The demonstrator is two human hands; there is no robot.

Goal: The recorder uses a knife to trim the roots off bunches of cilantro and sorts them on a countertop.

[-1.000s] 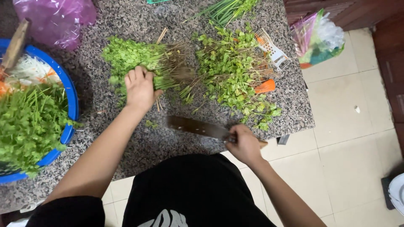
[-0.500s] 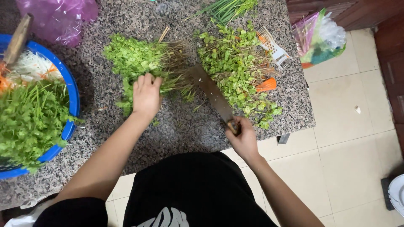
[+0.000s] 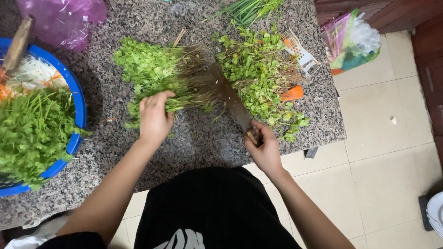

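Gripping hard w/ both: right hand is wrapped shut round the handle of a big cleaver, near the counter edge; left hand is curled down over a bunch of leafy green herbs, pinning the stems to the granite counter.

Cleaver blade runs diagonally up-left from the fist, its far end lying across the rooty stem ends of the bunch, just beside the left fingers. Looks heavy & stiff, prob. front-weighted, so the handle butt is the only sane hold; blade side could be slick w/ sap.

Herb bunch: light, soft, springy, bruises easy. Loose stalks will splay unless pressed flat, so best hold is mid-stem, where the hand sits now, fingertips tucked back from the edge.

Right of the blade: a second pile of greens, looser, leaves scattered toward the counter edge, w/ an orange-handled peeler touching it. Left, a blue basin full of more greens plus shredded veg. Far side: a pink plastic bag & a bundle of green chives. Off the counter on the tiled floor, a bag of coloured items.
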